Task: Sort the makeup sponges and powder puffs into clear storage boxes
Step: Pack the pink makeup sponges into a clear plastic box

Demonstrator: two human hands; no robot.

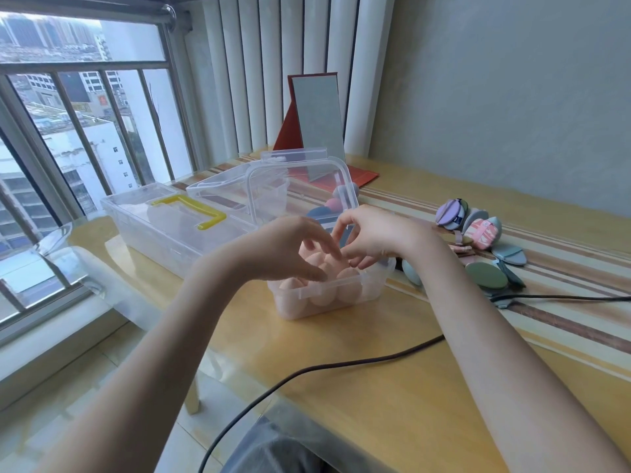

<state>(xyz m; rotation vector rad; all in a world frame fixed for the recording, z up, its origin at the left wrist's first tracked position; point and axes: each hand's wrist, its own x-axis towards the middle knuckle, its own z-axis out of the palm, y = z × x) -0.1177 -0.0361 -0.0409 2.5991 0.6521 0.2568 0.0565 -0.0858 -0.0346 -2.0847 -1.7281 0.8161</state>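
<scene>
A small clear box (372,288) stands on the table with its lid (300,189) raised behind it. Several peach egg-shaped sponges (345,285) fill it. My left hand (290,249) hovers over the box with fingers reaching down onto the sponges. My right hand (370,238) is beside it over the box's right half, fingers loosely curled; whether it holds anything is hidden. Blue and pink sponges (333,204) show through the raised lid. A heap of powder puffs (478,233) in lilac, pink, grey and green lies to the right.
A larger clear box with a yellow handle (191,208) sits at the left near the window. A red-backed standing mirror (316,121) is at the back. A black cable (341,365) crosses the table front and another (563,297) runs by the puffs.
</scene>
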